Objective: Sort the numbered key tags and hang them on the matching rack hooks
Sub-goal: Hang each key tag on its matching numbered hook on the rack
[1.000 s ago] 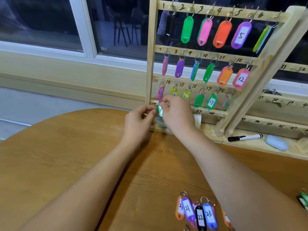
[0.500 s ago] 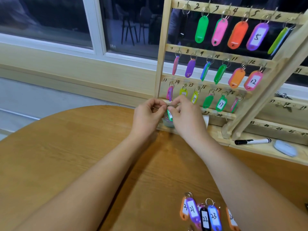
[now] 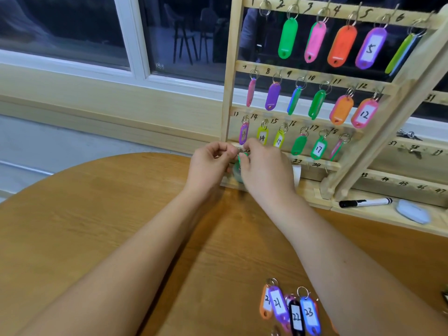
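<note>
A wooden rack (image 3: 227,93) with numbered hooks stands at the table's far edge, its top three rows hung with coloured key tags up to 18. Both hands meet at the left end of the fourth row. My right hand (image 3: 264,173) pinches a green key tag (image 3: 242,158) there. My left hand (image 3: 208,163) pinches the tag's metal ring beside it, at the hook. The hook itself is hidden by my fingers. Loose tags lie near the table's front: an orange one (image 3: 265,304), purple 21 (image 3: 278,306), black 22 (image 3: 296,317) and blue 23 (image 3: 309,314).
A round wooden table (image 3: 101,226) fills the foreground. A black-capped marker (image 3: 366,202) and a pale blue eraser (image 3: 413,210) lie on the rack's base at right. A second numbered rack section (image 3: 412,166) extends right. A window is behind.
My hands stay at the fourth row's left end with the green tag; the fingers have shifted slightly on the ring. The view has moved, so the rack appears further right.
</note>
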Action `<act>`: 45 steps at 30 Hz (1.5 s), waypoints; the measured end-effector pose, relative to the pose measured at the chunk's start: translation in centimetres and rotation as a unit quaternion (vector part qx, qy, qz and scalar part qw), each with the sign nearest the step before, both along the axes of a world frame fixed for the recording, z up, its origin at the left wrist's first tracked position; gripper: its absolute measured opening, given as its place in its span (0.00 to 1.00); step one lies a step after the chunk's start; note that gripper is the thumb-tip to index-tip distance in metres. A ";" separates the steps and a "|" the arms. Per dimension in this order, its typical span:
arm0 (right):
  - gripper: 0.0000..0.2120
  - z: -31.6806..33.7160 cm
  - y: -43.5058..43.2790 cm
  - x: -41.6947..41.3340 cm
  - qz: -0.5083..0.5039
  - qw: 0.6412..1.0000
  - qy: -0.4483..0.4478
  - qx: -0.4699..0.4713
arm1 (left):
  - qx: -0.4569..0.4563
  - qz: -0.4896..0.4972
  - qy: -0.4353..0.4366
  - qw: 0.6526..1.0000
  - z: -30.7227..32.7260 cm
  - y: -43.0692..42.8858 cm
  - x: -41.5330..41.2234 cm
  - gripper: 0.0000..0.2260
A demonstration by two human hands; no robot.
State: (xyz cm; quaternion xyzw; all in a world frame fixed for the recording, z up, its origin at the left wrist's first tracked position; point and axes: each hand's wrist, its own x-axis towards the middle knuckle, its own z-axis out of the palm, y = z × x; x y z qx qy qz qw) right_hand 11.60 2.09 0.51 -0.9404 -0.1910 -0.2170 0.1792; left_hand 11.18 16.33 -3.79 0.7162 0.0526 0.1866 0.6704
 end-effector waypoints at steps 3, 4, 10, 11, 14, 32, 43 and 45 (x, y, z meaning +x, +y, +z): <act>0.11 0.0 -0.3 -0.3 0.001 0.999 -0.004 -0.044 | 0.092 0.033 0.011 0.995 -0.3 0.1 0.4 0.05; 0.11 0.0 -0.5 -0.5 0.005 0.999 0.000 -0.040 | 0.113 0.044 0.013 0.993 -0.3 0.0 0.3 0.05; 0.08 0.5 -3.2 -2.5 0.043 0.996 0.064 0.045 | 0.149 0.094 -0.007 0.984 1.2 -0.3 -0.9 0.03; 0.06 0.7 -4.1 -3.2 0.049 0.994 0.079 0.063 | 0.150 0.091 -0.007 0.985 1.5 -0.7 -1.4 0.02; 0.03 0.9 -7.3 -5.5 0.038 0.988 0.113 0.097 | 0.167 0.053 0.003 0.984 2.3 -2.7 -3.4 0.03; 0.06 -2.9 -34.7 -15.2 -0.220 0.941 0.184 0.180 | 0.291 -0.242 0.019 0.925 1.3 -23.1 -9.6 0.05; 0.08 -5.8 -38.1 -14.5 -0.296 0.924 0.208 0.122 | 0.378 -0.324 0.049 0.866 -0.4 -32.0 -7.8 0.03; 0.08 -6.0 -38.2 -14.5 -0.296 0.924 0.209 0.123 | 0.394 -0.333 0.053 0.855 -0.6 -33.2 -7.3 0.06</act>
